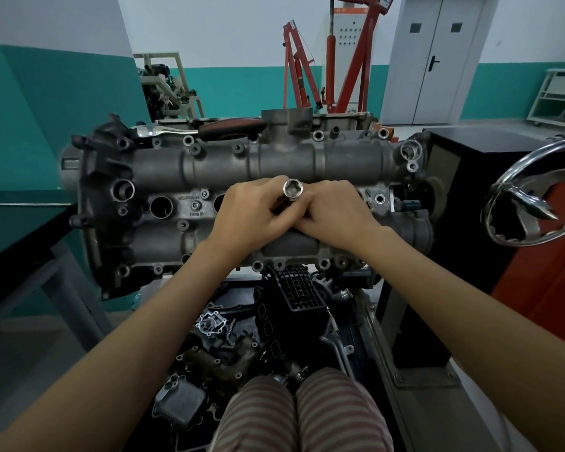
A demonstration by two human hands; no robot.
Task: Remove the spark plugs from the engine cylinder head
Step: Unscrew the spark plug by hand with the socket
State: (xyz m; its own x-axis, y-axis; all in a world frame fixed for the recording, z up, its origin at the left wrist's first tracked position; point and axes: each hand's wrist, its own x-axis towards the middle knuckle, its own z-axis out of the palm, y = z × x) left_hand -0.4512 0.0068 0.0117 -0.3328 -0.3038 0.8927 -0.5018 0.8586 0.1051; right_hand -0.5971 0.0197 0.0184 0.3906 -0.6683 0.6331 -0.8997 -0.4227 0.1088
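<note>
Grey cast metal forms the engine cylinder head (274,164), which lies lengthwise across the stand before me, its plug wells in a row along the middle. Two wells (161,207) stand open and dark at the left; I cannot tell whether plugs remain in them. My left hand (252,210) and my right hand (333,207) meet over a well near the centre, and the fingers of both curl round a bright steel spark plug socket (293,189), whose hexagonal mouth faces up at me. Its lower end is hidden by my fingers, so the plug itself cannot be seen. To do this step well, I judge that the socket should be kept square to the well, turned evenly by both hands, and lifted straight so a plug does not drop back. A ratchet (203,129) with a dark red handle rests on the far edge of the head, ready if hand force proves too little. Loose engine parts (229,337) lie below, between head and knees.
</note>
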